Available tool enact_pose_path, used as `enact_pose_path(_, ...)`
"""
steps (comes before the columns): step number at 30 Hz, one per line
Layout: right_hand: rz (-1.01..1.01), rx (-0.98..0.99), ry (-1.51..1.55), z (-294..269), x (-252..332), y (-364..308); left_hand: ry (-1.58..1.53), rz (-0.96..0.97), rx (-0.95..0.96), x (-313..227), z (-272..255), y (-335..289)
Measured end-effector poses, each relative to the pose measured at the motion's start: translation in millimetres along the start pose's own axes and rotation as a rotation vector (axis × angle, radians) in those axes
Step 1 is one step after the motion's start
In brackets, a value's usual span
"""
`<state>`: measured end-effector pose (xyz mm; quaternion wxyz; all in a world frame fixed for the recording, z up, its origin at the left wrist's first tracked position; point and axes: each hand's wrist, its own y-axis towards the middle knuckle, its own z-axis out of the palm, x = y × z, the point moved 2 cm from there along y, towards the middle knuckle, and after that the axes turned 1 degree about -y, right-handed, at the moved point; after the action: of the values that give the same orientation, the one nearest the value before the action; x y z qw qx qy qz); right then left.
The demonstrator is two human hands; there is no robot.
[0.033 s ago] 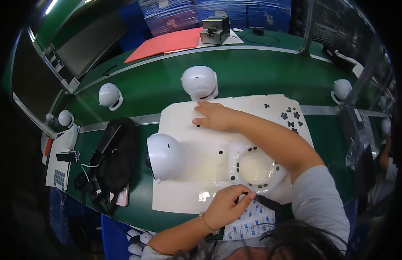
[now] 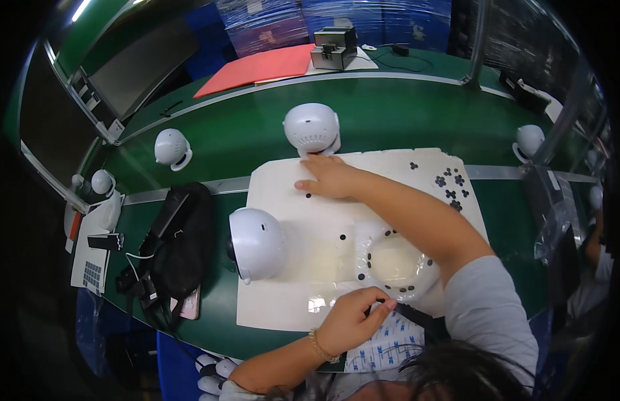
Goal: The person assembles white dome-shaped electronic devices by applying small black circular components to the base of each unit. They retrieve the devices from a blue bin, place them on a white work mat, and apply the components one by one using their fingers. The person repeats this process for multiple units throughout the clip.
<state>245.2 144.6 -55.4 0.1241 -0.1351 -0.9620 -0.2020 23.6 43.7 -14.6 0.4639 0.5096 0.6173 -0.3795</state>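
My right hand [image 2: 326, 177] lies flat, fingers spread, on the far part of a white foam mat [image 2: 290, 301], just in front of a white dome-shaped device [image 2: 312, 127]. My left hand [image 2: 353, 321], with a bracelet at the wrist, is pinched on a small black pad at the near rim of a round white shell [image 2: 390, 264]. Several black pads ring that shell's edge. A sheet of pads [image 2: 383, 347] lies under my left hand. Another white dome device [image 2: 256, 244] stands on the mat's left side. Loose black pads [image 2: 450, 184] lie at the mat's far right.
A black bag [image 2: 179, 244] with cables and a pink phone [image 2: 189, 304] lie left of the mat. More white dome devices [image 2: 171, 147] [image 2: 529, 139] stand on the green table. A red folder [image 2: 256, 67] and a grey box [image 2: 334, 47] are at the back. Another person [image 2: 594, 254] is at the right edge.
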Motion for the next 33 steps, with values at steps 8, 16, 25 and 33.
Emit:
enact_pose_path(8, 0.269, -0.247, -0.067, -61, -55, 18, -0.041, 0.006, 0.169, 0, -5, -4)
enact_pose_path(16, 0.401, -0.393, 0.807, -165, -38, -99, 0.028, 0.095, 0.007, -6, -4, -7)
enact_pose_path(25, 0.67, -0.096, 1.458, -165, 41, -214, 0.091, 0.291, -0.025, -17, 15, -17)
enact_pose_path(33, 0.11, -0.335, 0.499, -177, 44, -245, 0.077, 0.285, -0.104, -18, 10, -17)
